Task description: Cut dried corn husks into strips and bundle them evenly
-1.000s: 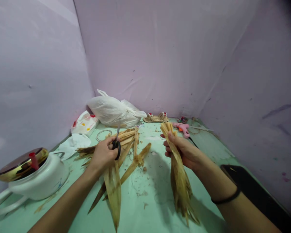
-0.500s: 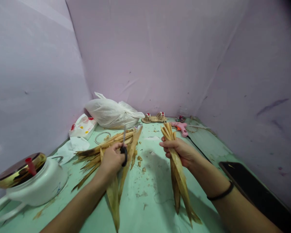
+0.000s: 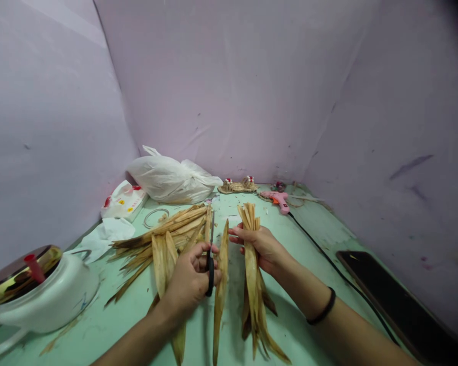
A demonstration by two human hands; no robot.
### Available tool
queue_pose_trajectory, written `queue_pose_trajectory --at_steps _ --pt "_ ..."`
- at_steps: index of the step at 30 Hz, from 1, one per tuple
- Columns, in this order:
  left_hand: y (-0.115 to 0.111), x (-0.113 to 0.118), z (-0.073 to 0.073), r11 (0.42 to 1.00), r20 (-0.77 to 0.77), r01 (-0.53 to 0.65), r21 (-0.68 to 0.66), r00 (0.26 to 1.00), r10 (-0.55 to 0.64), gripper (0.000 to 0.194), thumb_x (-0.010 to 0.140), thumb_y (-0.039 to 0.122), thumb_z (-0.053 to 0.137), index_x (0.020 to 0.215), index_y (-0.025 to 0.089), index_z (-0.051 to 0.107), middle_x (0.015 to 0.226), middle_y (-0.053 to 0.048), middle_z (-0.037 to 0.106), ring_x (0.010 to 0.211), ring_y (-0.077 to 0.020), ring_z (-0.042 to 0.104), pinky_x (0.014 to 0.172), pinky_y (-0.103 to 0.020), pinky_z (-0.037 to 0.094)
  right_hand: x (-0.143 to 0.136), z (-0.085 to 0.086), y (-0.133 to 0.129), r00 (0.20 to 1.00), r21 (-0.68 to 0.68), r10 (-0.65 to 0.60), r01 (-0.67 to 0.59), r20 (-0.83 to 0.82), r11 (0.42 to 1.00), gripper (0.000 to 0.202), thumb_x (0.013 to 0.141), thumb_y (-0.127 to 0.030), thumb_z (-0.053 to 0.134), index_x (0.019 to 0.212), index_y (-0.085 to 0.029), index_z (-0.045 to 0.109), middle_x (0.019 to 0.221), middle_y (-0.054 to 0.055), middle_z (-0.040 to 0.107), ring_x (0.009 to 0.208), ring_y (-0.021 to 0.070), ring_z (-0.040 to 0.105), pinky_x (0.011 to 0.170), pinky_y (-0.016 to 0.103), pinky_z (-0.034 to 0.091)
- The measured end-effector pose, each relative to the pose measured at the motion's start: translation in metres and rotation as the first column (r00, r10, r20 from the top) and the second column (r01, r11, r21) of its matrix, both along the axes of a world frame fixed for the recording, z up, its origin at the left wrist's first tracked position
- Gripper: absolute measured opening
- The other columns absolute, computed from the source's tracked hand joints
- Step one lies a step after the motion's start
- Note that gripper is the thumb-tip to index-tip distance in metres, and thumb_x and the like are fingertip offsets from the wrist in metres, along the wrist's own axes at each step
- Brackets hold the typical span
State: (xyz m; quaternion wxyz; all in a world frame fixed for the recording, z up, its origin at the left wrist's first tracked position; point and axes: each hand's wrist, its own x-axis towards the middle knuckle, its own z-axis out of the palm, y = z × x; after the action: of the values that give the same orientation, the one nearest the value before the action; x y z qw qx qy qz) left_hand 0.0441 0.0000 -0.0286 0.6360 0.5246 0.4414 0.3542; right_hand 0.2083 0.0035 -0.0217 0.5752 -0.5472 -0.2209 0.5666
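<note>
My left hand [image 3: 193, 272] is closed around black-handled scissors [image 3: 210, 274], their blades pointing away from me. A single dried leaf strip [image 3: 221, 284] hangs upright between my hands. Its edge meets my left fingertips and its tip is close to my right fingers; which hand bears it I cannot tell. My right hand [image 3: 265, 246] grips a bundle of dried, tan leaf strips [image 3: 252, 274], gathered at the top and fanning out below. Beside and under my left hand lies a pile of similar dried leaves [image 3: 179, 223] on the green tabletop [image 3: 137, 320].
At left stand a white pot [image 3: 49, 290] with a gold-rimmed lid and a tissue pack [image 3: 124, 203]. Behind are a tied white plastic bag [image 3: 173, 178] and a woven piece with red-white beads [image 3: 237, 186]. A pink glue gun [image 3: 278, 199] and a dark phone-like slab [image 3: 389, 300] lie right.
My hands have come closer together, the right one moving left with its bundle. A single leaf strip now stands apart between them, and the scissors have shifted right and nearer.
</note>
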Motion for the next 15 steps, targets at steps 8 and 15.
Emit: queue_pose_trajectory --at_steps 8,15 --pt "-0.006 0.004 0.004 0.998 -0.006 0.031 0.061 1.000 -0.030 0.034 0.046 0.016 0.067 0.078 0.017 0.054 0.061 0.004 0.055 0.058 -0.0093 0.050 0.055 -0.020 0.039 -0.004 -0.007 0.001 0.995 -0.028 -0.071 0.069 -0.066 0.997 0.027 0.051 -0.015 0.074 0.069 -0.015 0.055 0.056 -0.002 0.057 0.055 0.0114 0.056 0.044 0.020 0.036" --pt "0.006 -0.011 0.000 0.974 -0.148 0.152 0.167 0.981 -0.128 0.033 0.054 0.016 0.066 0.084 0.016 0.052 0.064 0.002 0.058 0.058 -0.0110 0.053 0.056 -0.022 0.041 0.004 -0.002 0.003 0.993 0.060 -0.108 0.111 -0.048 0.992 0.031 0.042 -0.012 0.077 0.064 -0.015 0.055 0.053 -0.004 0.054 0.048 0.0082 0.048 0.045 0.021 0.036"
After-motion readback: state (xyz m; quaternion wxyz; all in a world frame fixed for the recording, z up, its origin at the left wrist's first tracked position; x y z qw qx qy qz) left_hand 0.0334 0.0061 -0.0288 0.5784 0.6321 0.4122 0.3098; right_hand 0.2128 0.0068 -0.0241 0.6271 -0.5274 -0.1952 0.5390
